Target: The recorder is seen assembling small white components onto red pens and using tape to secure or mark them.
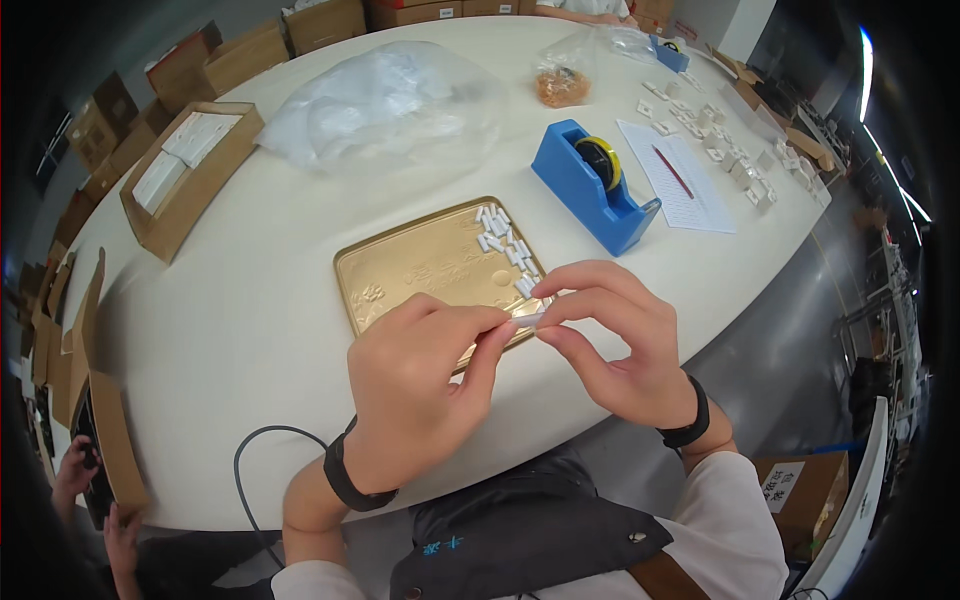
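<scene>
Between my two hands, over the near right edge of a gold tin tray (430,265), I hold a small white cylinder (526,320). My left hand (425,360) pinches its left end with thumb and forefinger. At its right end, the thumb and fingers of my right hand (615,335) close on it. Several more small white cylinders (498,228) lie loose along the right side of the tray. What exactly the cylinder is I cannot make out. Black bands sit on both wrists.
A blue tape dispenser (597,190) stands right of the tray. Beyond it are a paper sheet with a red pen (673,172), white parts (735,160) and a bag of orange bits (562,86). Clear plastic (375,100) and a cardboard box (190,170) lie left. Another person's hands (120,535) show lower left.
</scene>
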